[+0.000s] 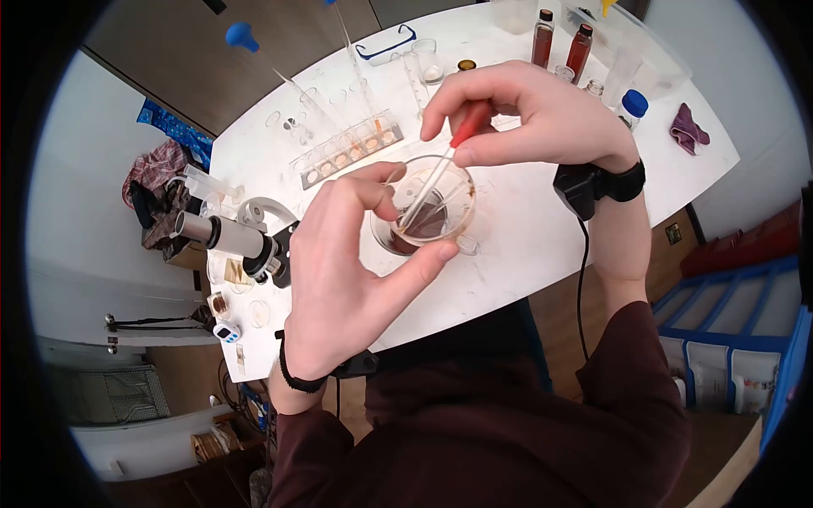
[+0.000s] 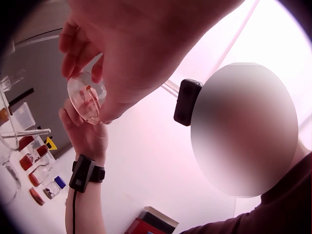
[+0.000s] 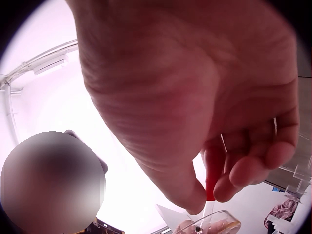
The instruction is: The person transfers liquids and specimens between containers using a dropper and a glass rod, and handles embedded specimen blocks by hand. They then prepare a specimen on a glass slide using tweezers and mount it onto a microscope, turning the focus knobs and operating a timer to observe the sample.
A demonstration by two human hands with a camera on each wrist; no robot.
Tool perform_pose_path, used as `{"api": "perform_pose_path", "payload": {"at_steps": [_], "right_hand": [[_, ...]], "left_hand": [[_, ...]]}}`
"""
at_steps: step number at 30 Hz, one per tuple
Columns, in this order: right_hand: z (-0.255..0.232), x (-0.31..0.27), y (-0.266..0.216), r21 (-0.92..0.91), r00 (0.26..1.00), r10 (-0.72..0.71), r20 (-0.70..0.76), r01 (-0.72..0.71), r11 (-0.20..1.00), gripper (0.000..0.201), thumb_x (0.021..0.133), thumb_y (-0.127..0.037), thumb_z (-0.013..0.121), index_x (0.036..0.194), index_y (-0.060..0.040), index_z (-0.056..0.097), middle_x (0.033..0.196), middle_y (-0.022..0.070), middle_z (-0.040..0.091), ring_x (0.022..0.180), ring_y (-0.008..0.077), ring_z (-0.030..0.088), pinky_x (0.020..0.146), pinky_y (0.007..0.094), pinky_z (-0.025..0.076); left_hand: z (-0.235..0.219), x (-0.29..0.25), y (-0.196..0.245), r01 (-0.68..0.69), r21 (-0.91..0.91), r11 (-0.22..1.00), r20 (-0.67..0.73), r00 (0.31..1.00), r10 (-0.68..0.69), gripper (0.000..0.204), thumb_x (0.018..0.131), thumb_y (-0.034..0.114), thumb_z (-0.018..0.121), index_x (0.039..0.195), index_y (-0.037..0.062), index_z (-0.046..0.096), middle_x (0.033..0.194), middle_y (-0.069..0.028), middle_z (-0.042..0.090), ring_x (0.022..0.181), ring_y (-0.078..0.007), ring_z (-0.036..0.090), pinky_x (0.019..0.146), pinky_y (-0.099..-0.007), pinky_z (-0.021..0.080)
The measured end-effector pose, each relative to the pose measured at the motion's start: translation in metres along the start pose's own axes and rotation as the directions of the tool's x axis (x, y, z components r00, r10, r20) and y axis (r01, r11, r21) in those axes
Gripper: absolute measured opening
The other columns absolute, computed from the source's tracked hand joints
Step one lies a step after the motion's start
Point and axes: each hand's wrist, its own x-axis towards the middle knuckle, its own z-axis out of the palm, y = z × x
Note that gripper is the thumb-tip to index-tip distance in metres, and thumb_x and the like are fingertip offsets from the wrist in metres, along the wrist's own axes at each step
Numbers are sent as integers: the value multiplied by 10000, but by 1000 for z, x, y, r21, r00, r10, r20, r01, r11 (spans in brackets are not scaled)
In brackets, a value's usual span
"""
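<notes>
My left hand [image 1: 347, 262] holds a clear shallow round dish [image 2: 87, 100] by its rim, thumb on the near side and fingertips on the far side. Small brownish specks show on the dish's right wall. Beneath it a glass beaker [image 1: 389, 242] with dark reddish-brown contents stands on the white table, partly hidden by the dish. Between thumb and fingers, my right hand [image 1: 542, 114] pinches the red bulb of a dropper [image 1: 471, 124]. Its clear stem slants down and left, the tip overlapping the dish in the head view.
A rack [image 1: 351, 157] of test tubes stands behind the hands. To the left is a microscope [image 1: 229, 237]. Bottles of red liquid [image 1: 578, 55], a blue-capped bottle [image 1: 633, 103] and a purple cloth [image 1: 689, 129] are at the right. Blue-framed glasses [image 1: 385, 42] lie at the back.
</notes>
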Motion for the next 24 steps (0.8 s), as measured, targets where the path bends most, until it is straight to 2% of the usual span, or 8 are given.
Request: {"api": "perform_pose_path", "payload": {"at_steps": [3,6,12,15,18,19,21,24], "right_hand": [[3,-35,-5,50,999,25,-48,-23,998,242,934,-165,741,1149,-60,709,901,1,672,826,70,623,795,238,513],[9,-76,-12,112,983,169,-66,-160,981,261,900,-91,754,1149,-51,687,957,5,658,854,74,629,819,243,515],[34,-168,-10,272,898,404,-173,-350,896,245,859,-81,786,1054,-62,639,978,1,641,849,78,649,802,233,515],[43,-198,-5,305,839,496,-224,-423,853,217,874,-86,778,1030,-64,631,944,-20,627,832,53,615,767,211,486],[54,-224,14,343,716,586,-379,-479,808,133,956,-117,715,1027,-70,613,898,-53,571,798,31,514,726,197,425],[56,-235,25,340,712,584,-391,-478,810,133,956,-117,715,1027,-70,613,898,-53,571,798,31,514,726,197,425],[57,-252,45,488,601,655,-458,-446,751,115,993,-138,681,1044,-73,601,890,-54,562,788,32,504,725,197,428],[53,-262,59,459,514,632,-580,-435,775,118,1020,-156,655,1074,-72,594,885,-45,565,789,33,512,720,200,436]], "left_hand": [[14,-8,15,-62,35,997,34,998,61,483,768,217,905,962,46,497,1254,-223,672,1069,-308,690,926,-399,538],[42,-17,26,-170,-34,985,94,981,172,484,752,248,919,943,52,519,1222,-222,675,1019,-345,705,851,-402,563],[108,-41,44,-48,-263,964,242,964,114,450,767,252,900,909,58,519,1228,-204,685,1011,-349,699,807,-394,568],[140,-40,44,-78,-225,971,253,958,136,425,784,265,884,893,62,527,1227,-200,692,1012,-349,696,801,-403,565],[176,-30,38,-130,-190,973,242,954,174,397,792,257,867,880,55,536,1238,-200,694,1013,-350,689,806,-412,562],[186,-27,34,-133,-142,981,243,956,165,386,793,248,862,876,50,541,1241,-199,694,1016,-350,688,809,-414,562],[208,-17,30,-161,-116,980,217,959,183,362,799,252,842,869,44,554,1253,-197,693,1039,-346,674,845,-421,543],[234,5,32,-202,-49,978,232,950,208,340,817,279,815,872,45,575,1219,-166,698,1063,-330,640,903,-418,500]]}}
